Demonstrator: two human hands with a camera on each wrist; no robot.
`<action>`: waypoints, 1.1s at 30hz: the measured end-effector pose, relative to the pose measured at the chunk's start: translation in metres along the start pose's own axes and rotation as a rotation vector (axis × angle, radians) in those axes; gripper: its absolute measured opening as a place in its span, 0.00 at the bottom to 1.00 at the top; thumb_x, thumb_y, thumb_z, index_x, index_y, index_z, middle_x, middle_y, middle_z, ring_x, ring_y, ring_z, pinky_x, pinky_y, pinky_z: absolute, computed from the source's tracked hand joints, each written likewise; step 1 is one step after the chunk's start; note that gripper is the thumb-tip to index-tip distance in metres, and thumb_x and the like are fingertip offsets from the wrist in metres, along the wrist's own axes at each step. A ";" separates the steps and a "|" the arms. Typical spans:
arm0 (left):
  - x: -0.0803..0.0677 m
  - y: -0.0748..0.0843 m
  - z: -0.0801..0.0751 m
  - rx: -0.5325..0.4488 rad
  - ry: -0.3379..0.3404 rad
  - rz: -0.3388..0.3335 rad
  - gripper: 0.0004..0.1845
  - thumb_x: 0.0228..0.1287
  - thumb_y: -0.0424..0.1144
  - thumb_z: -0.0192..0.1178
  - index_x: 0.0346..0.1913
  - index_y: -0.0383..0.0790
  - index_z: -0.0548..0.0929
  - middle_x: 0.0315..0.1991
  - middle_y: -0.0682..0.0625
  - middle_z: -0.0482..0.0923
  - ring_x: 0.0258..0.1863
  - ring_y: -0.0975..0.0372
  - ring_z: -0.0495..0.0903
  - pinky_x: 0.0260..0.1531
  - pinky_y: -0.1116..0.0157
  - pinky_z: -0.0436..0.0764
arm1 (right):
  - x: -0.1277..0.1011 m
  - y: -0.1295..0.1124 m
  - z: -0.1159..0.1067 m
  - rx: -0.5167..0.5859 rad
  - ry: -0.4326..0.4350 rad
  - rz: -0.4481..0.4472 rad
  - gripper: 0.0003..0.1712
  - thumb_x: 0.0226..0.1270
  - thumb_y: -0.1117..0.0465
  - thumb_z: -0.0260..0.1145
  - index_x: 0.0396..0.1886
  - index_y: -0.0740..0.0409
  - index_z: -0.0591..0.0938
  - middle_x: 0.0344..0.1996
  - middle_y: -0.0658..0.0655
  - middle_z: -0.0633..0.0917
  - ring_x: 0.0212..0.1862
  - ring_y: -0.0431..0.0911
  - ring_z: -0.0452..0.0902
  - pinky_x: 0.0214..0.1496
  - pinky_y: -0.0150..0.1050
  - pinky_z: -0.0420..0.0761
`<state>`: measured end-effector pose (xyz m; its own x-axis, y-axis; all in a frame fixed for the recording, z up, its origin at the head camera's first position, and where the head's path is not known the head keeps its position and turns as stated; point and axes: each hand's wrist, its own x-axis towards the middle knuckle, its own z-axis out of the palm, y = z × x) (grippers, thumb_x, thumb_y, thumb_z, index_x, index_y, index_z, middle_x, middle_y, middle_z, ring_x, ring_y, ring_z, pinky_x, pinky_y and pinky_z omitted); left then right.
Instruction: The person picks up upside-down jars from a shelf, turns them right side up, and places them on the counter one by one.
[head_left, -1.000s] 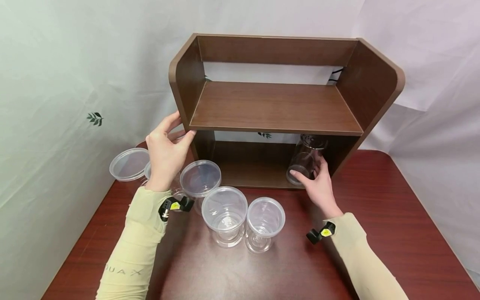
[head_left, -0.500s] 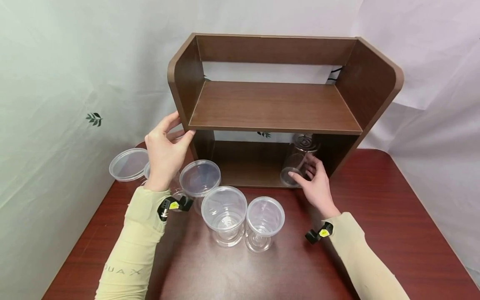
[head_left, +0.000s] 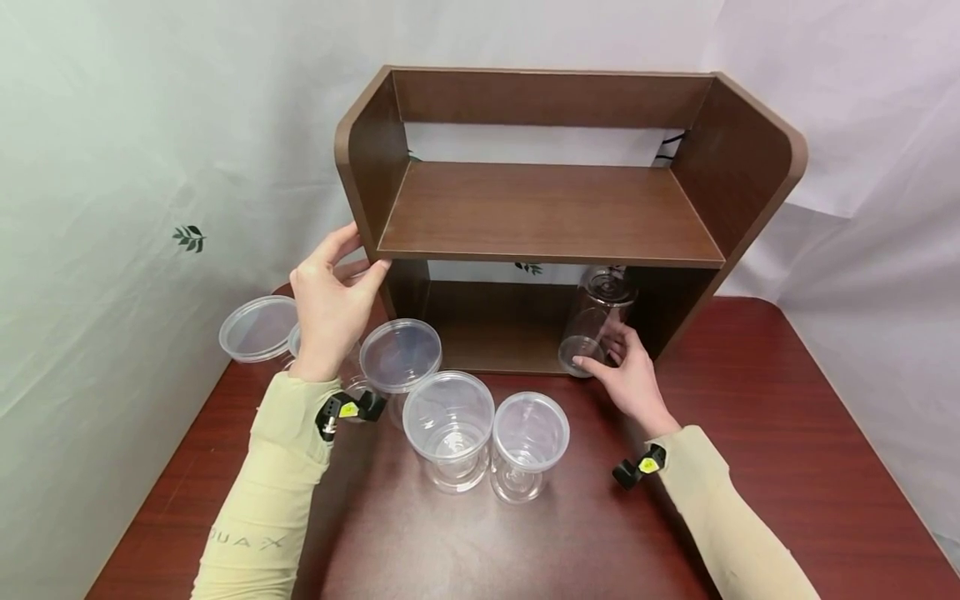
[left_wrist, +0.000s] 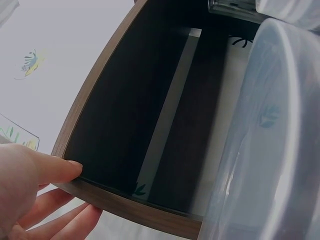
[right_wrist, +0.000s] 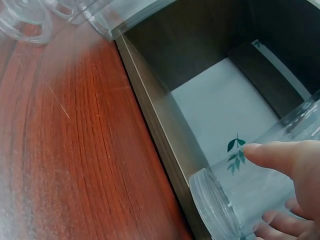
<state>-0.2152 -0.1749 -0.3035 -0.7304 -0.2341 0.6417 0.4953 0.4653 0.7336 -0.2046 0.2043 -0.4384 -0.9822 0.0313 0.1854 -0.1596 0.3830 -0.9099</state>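
A tall clear jar (head_left: pixel 592 315) stands on the lower board of a brown two-tier shelf (head_left: pixel 555 212), near its right wall. One end with rings faces up; the other sits close to the board's front edge. My right hand (head_left: pixel 632 377) grips the jar low down, thumb on the near side, fingers round the right; in the right wrist view the thumb (right_wrist: pixel 272 155) lies along the clear wall. With my left hand (head_left: pixel 330 308) I hold the shelf's left side panel at its front edge. The left wrist view shows that thumb (left_wrist: pixel 60 170) inside, fingers outside.
Two lidded clear jars (head_left: pixel 450 417) (head_left: pixel 531 433) stand on the red-brown table (head_left: pixel 600 542) before the shelf. More lidded jars (head_left: pixel 401 354) (head_left: pixel 260 327) are at the left, some partly behind my left arm. White cloth (head_left: pixel 150 125) hangs behind.
My right hand and the jar have shifted a little to the left and towards me along the lower board. My left hand has kept its place on the shelf.
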 end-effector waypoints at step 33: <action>-0.001 -0.002 0.002 -0.019 0.005 0.013 0.25 0.58 0.26 0.72 0.60 0.43 0.86 0.51 0.47 0.86 0.41 0.53 0.89 0.40 0.67 0.86 | -0.039 -0.020 -0.036 0.020 0.071 -0.139 0.41 0.51 0.71 0.82 0.65 0.63 0.74 0.60 0.59 0.80 0.60 0.51 0.78 0.63 0.29 0.74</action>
<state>-0.2163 -0.1744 -0.3063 -0.7214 -0.2326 0.6523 0.5137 0.4520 0.7293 -0.1594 0.2285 -0.4136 -0.9410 0.0449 0.3355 -0.2964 0.3696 -0.8806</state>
